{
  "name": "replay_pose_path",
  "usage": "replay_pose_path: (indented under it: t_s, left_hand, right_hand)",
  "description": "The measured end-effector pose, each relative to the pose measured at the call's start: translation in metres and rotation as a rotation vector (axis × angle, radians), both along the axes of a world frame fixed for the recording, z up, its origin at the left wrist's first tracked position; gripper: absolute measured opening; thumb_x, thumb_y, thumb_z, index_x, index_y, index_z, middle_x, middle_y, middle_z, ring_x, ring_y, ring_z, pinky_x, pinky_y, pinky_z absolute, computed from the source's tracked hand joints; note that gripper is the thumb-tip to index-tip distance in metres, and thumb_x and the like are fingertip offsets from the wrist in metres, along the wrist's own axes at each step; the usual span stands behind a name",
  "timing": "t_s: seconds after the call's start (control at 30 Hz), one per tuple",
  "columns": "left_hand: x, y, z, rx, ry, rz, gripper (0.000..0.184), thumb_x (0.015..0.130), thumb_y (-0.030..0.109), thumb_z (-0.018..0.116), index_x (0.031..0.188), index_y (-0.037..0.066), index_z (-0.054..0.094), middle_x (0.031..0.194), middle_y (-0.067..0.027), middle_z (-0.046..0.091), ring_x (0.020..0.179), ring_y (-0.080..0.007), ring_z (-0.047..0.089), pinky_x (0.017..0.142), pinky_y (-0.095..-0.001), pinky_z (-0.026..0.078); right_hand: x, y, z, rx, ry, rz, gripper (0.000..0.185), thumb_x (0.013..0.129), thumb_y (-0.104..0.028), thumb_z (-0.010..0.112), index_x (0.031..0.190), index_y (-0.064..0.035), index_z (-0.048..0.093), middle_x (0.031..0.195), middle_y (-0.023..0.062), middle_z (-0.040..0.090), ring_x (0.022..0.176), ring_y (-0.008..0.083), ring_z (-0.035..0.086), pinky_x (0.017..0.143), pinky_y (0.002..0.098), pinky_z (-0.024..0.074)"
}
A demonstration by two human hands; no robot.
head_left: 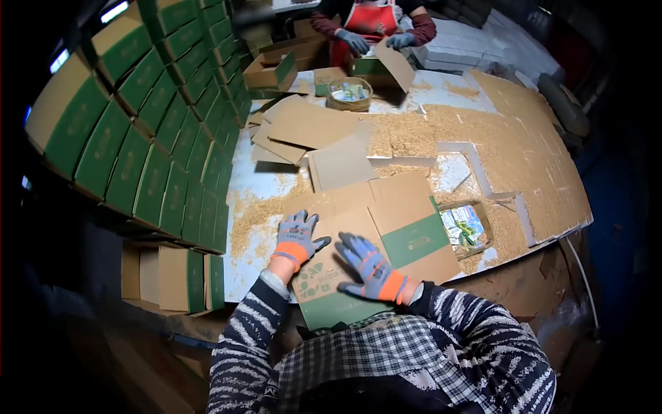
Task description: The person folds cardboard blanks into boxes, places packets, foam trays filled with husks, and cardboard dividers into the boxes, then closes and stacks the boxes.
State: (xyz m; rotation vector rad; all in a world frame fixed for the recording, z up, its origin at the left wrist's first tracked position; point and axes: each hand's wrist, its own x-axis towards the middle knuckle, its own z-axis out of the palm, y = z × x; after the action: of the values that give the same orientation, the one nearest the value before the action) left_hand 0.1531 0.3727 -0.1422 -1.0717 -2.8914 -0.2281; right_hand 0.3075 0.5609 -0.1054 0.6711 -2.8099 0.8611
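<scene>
A brown and green cardboard box [338,265] lies flat on the table in front of me, with printed marks on its face. My left hand [298,238], in a grey and orange work glove, rests on its left part with the fingers spread. On the right, my right hand [372,269] lies on the same cardboard, fingers stretched and thumb apart. Neither hand grips anything. Beyond the right hand, a cardboard panel with a green band [417,241] spreads toward a small basket [488,231] filled with colourful packets.
Stacked green and brown boxes [152,131] rise at the left. Loose cardboard sheets [314,124] lie mid-table, and wood shavings [510,131] cover much of the right side. Across the table, a person [372,21] in gloves handles an open box [372,66] behind a round basket [349,105].
</scene>
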Motion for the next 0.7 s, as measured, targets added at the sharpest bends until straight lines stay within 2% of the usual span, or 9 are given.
replay_pose_path:
  t_s: [0.03, 0.17, 0.23, 0.37, 0.43, 0.53, 0.6, 0.63, 0.7]
  left_hand:
    - [0.002, 0.005, 0.022, -0.137, -0.277, 0.057, 0.074, 0.079, 0.065, 0.060, 0.127, 0.009, 0.058, 0.121, -0.0153, 0.064, 0.115, -0.0308, 0.058, 0.102, -0.0418, 0.038]
    - [-0.003, 0.011, 0.137, 0.170, -0.288, -0.008, 0.056, 0.071, 0.051, 0.078, 0.105, 0.008, 0.068, 0.095, -0.0134, 0.070, 0.092, -0.0322, 0.066, 0.080, -0.0402, 0.050]
    - [0.021, 0.023, 0.200, 0.193, 0.133, -0.153, 0.047, 0.072, 0.044, 0.079, 0.098, 0.007, 0.068, 0.087, -0.0135, 0.068, 0.084, -0.0353, 0.065, 0.077, -0.0406, 0.050]
    - [0.007, 0.033, 0.172, 0.155, 0.328, -0.237, 0.049, 0.079, 0.043, 0.073, 0.108, 0.005, 0.060, 0.095, -0.0177, 0.065, 0.090, -0.0386, 0.062, 0.078, -0.0440, 0.049]
    - [-0.003, 0.031, 0.192, -0.046, -0.066, -0.134, 0.047, 0.089, 0.038, 0.063, 0.118, 0.003, 0.057, 0.107, -0.0202, 0.064, 0.099, -0.0398, 0.060, 0.085, -0.0441, 0.048]
    - [-0.012, 0.022, 0.212, 0.112, -0.317, -0.317, 0.041, 0.092, 0.034, 0.059, 0.117, 0.002, 0.059, 0.109, -0.0202, 0.064, 0.101, -0.0399, 0.060, 0.085, -0.0432, 0.048]
    - [-0.011, 0.023, 0.222, -0.088, -0.298, -0.233, 0.034, 0.091, 0.034, 0.059, 0.108, 0.006, 0.068, 0.101, -0.0163, 0.070, 0.091, -0.0357, 0.064, 0.082, -0.0400, 0.049]
    - [-0.008, 0.031, 0.233, -0.121, -0.383, -0.155, 0.031, 0.092, 0.031, 0.060, 0.095, 0.002, 0.069, 0.080, -0.0136, 0.069, 0.068, -0.0265, 0.061, 0.069, -0.0359, 0.049]
    - [-0.023, 0.026, 0.213, 0.260, -0.434, 0.024, 0.031, 0.093, 0.026, 0.062, 0.083, -0.003, 0.065, 0.067, -0.0069, 0.063, 0.060, -0.0150, 0.051, 0.059, -0.0312, 0.044]
  right_hand:
    - [-0.007, 0.021, 0.021, -0.031, 0.063, -0.090, 0.079, 0.081, -0.037, 0.070, 0.143, -0.0013, 0.036, 0.148, 0.0243, 0.034, 0.138, 0.0428, 0.030, 0.115, 0.0524, 0.0229]
    - [-0.027, 0.107, 0.125, 0.185, 0.588, -0.454, 0.074, 0.081, -0.039, 0.069, 0.140, -0.0040, 0.042, 0.142, 0.0204, 0.042, 0.131, 0.0391, 0.040, 0.112, 0.0515, 0.0267]
    - [-0.030, 0.133, 0.141, 0.247, 0.621, -0.488, 0.065, 0.082, -0.041, 0.068, 0.134, -0.0059, 0.050, 0.134, 0.0167, 0.051, 0.125, 0.0350, 0.046, 0.110, 0.0504, 0.0294]
    - [-0.022, 0.141, 0.121, 0.247, 0.664, -0.426, 0.050, 0.083, -0.044, 0.066, 0.121, -0.0131, 0.060, 0.126, 0.0075, 0.059, 0.122, 0.0285, 0.051, 0.108, 0.0486, 0.0330]
    - [-0.014, 0.148, 0.116, 0.164, 0.793, -0.261, 0.036, 0.082, -0.043, 0.069, 0.106, -0.0172, 0.065, 0.123, 0.0018, 0.062, 0.120, 0.0257, 0.054, 0.103, 0.0470, 0.0384]
    - [0.009, 0.153, 0.113, 0.023, 0.853, -0.116, 0.028, 0.078, -0.042, 0.073, 0.095, -0.0215, 0.065, 0.107, -0.0042, 0.066, 0.110, 0.0195, 0.059, 0.098, 0.0438, 0.0415]
    - [0.026, 0.161, 0.134, -0.080, 0.754, 0.076, 0.013, 0.076, -0.030, 0.069, 0.079, -0.0193, 0.064, 0.084, -0.0018, 0.064, 0.085, 0.0221, 0.061, 0.090, 0.0406, 0.0460]
    - [0.032, 0.168, 0.143, -0.156, 0.715, 0.161, 0.008, 0.075, -0.026, 0.067, 0.074, -0.0183, 0.064, 0.077, -0.0007, 0.062, 0.077, 0.0232, 0.060, 0.086, 0.0392, 0.0475]
    - [0.028, 0.165, 0.160, -0.450, 0.624, 0.236, 0.005, 0.073, -0.019, 0.063, 0.071, -0.0146, 0.065, 0.066, 0.0023, 0.058, 0.068, 0.0250, 0.058, 0.072, 0.0359, 0.0471]
